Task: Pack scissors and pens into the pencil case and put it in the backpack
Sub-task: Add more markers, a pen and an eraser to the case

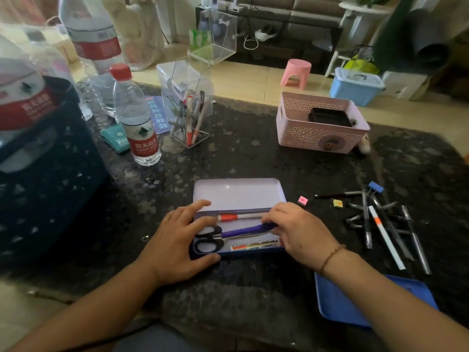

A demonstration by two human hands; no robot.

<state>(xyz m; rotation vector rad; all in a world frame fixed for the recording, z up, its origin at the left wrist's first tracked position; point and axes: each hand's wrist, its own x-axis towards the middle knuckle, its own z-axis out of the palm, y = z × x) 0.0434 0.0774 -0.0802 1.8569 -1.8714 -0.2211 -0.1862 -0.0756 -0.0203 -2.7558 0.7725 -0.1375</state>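
An open tin pencil case [238, 194] lies on the dark table, its pale lid folded back. Inside lie black-handled scissors [209, 241], a purple pen [243, 231], a red-capped pen [241, 216] and a marker with a printed label [253, 246]. My left hand [181, 246] holds the case's left end, thumb on the near edge and fingers over the scissor handles. My right hand [300, 235] rests on the right end, fingertips touching the purple pen. Several loose pens [385, 229] lie to the right. At the far left a dark backpack [45, 179] stands.
A blue tray [355, 306] sits under my right forearm. A pink basket [319, 133] stands at the back right, a clear pen holder [187, 115] and water bottles [138, 123] at the back left. A pink eraser [302, 200] and a blue binder clip [376, 187] lie near the loose pens.
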